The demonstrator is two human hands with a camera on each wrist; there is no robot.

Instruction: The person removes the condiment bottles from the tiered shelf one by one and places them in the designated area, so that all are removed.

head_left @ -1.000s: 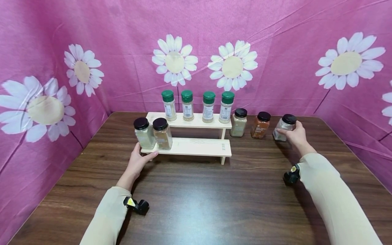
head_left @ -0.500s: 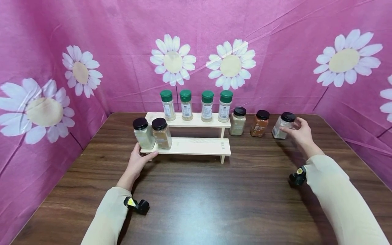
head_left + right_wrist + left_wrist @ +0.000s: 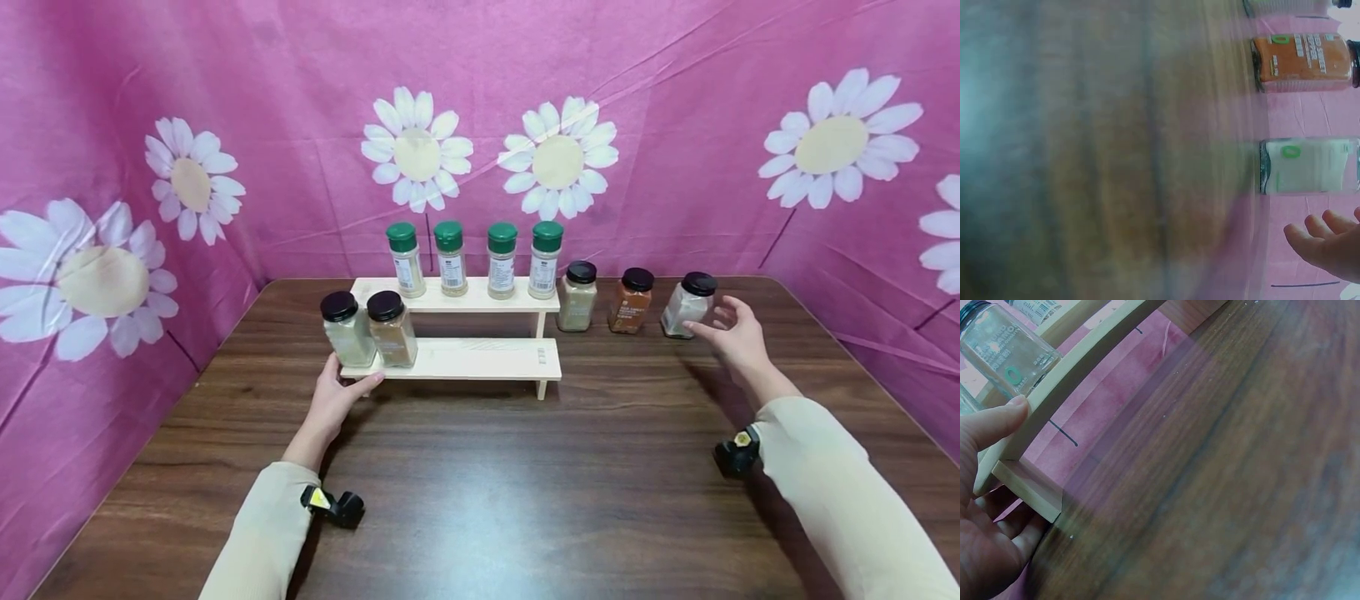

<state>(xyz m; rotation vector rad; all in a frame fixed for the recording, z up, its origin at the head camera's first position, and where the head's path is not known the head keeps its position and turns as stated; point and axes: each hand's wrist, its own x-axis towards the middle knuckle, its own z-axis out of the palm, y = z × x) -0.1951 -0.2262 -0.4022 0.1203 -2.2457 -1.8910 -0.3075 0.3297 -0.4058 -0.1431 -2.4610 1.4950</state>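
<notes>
At the left end of the two-tier wooden spice rack point(image 3: 480, 360), my left hand point(image 3: 336, 398) grips the lower shelf. Its thumb lies on the front edge and its fingers go underneath beside the leg point(image 3: 1032, 486). Just behind the thumb stand a pale green spice jar point(image 3: 351, 340) and a brown spice jar point(image 3: 393, 337), both black-lidded. On the right, my right hand point(image 3: 741, 343) is beside a black-lidded jar of white powder point(image 3: 685, 310), fingers spread. The right wrist view shows a gap between those fingertips and the white jar.
Several green-capped shakers point(image 3: 501, 265) stand along the upper shelf. Between rack and white jar stand another pale green jar point(image 3: 577, 302) and a red-orange jar point(image 3: 631, 307). A pink flowered cloth point(image 3: 675, 150) hangs behind the brown wooden table point(image 3: 525, 483).
My right hand has let go of the white powder jar and drawn back to its right. The left hand keeps its place on the rack. The head view has shifted slightly.
</notes>
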